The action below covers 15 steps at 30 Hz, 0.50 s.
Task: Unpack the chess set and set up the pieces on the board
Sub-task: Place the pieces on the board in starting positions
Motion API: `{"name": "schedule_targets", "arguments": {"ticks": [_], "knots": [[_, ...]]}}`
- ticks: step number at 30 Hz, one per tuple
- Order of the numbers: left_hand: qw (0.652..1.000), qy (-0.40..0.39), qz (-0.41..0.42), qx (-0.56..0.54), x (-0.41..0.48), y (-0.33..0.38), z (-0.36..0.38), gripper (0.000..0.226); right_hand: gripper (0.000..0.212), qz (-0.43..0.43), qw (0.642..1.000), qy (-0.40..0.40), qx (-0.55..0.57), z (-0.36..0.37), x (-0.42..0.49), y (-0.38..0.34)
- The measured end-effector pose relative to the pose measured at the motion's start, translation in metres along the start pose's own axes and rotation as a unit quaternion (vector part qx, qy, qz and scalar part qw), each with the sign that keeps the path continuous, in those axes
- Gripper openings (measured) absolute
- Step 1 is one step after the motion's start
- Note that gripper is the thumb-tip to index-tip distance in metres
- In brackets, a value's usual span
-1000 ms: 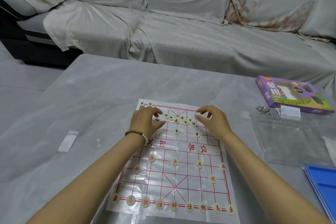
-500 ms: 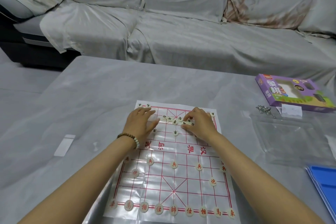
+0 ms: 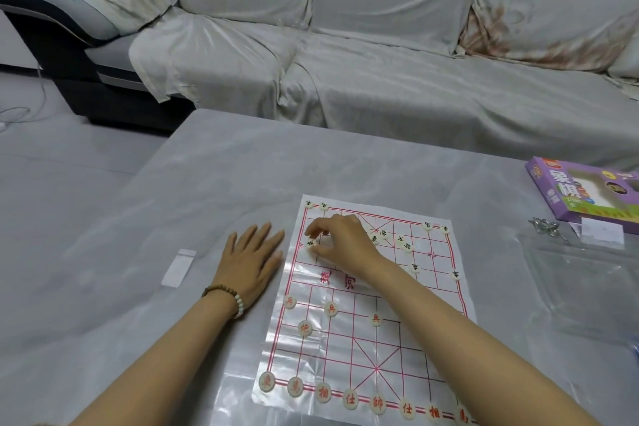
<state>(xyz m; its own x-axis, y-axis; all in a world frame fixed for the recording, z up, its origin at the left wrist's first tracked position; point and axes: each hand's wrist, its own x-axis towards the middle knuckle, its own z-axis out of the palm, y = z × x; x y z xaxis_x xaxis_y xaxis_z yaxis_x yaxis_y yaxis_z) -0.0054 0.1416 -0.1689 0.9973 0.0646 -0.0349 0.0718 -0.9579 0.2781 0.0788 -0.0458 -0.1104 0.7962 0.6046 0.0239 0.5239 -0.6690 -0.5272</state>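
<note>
A clear plastic chess board [image 3: 366, 349] with a red grid lies on the grey table. Round cream pieces with red characters [image 3: 350, 401] line its near row, and more stand in the rows above. Black-lettered pieces [image 3: 403, 239] sit scattered on the far half, with some in the far corners. My right hand [image 3: 340, 244] reaches across to the board's left side. Its thumb and forefinger pinch a black-lettered piece [image 3: 311, 243] that sits on the left edge line. My left hand [image 3: 252, 259] lies flat on the table just left of the board, fingers straight.
The purple chess box [image 3: 553, 188] lies at the right, with a clear plastic tray [image 3: 587, 287] and a small metal object [image 3: 546, 226] in front of it. A white slip [image 3: 178, 268] lies left of my left hand. A covered sofa [image 3: 345, 79] runs behind the table.
My left hand has come off the board and now lies flat on the table beside it. My right hand has moved from the far middle to the left edge with a black piece.
</note>
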Motion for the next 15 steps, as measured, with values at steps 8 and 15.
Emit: {"name": "schedule_targets", "arguments": {"ticks": [8, 15], "knots": [[0.999, 0.033, -0.001, -0.023, 0.000, 0.001, 0.003, 0.075, 0.033, 0.008, 0.998, 0.037, -0.046, 0.018, -0.004, 0.005], [0.999, 0.036, -0.007, -0.024, 0.000, 0.001, 0.004, 0.074, 0.026, 0.025, 0.991, 0.065, -0.111, 0.028, 0.000, -0.001]]}}
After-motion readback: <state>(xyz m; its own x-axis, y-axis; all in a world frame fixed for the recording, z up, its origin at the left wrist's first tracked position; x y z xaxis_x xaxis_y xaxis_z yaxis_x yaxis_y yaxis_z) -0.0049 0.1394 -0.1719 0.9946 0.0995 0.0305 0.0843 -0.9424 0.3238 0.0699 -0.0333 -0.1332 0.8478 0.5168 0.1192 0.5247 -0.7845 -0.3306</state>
